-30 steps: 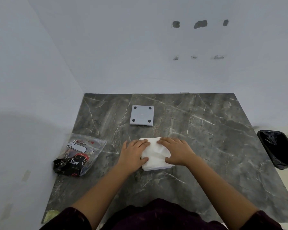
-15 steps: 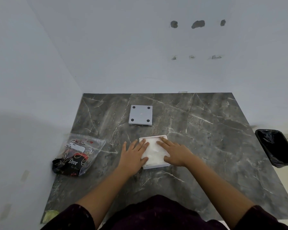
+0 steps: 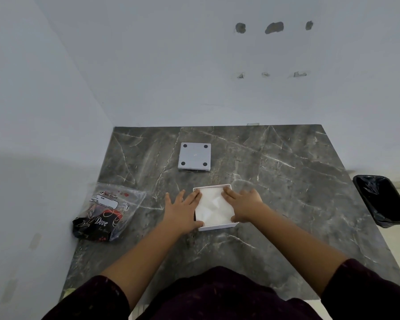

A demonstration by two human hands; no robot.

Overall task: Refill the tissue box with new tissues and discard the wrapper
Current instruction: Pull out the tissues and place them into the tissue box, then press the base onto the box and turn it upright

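Observation:
A white square tissue box [image 3: 216, 226] stands open on the dark marble table [image 3: 286, 195], filled with a stack of white tissues [image 3: 214, 204]. My left hand [image 3: 183, 212] lies flat over the box's left wall, fingers spread, fingertips on the tissues. On the right side rests my right hand [image 3: 244, 203], fingers on the tissues and thumb at the front right corner. Neither hand grips anything. The empty plastic wrapper [image 3: 106, 213], clear with a black and red print, lies at the table's left edge.
A grey square panel [image 3: 195, 156] with dark round feet at its corners lies flat behind the box. A black-lined bin [image 3: 383, 199] stands on the floor off the table's right edge. Walls close off the left and back.
The tissues have gone down into the box, whose white rim now shows around them. My hands have slid apart from the middle of the stack to its left and right sides.

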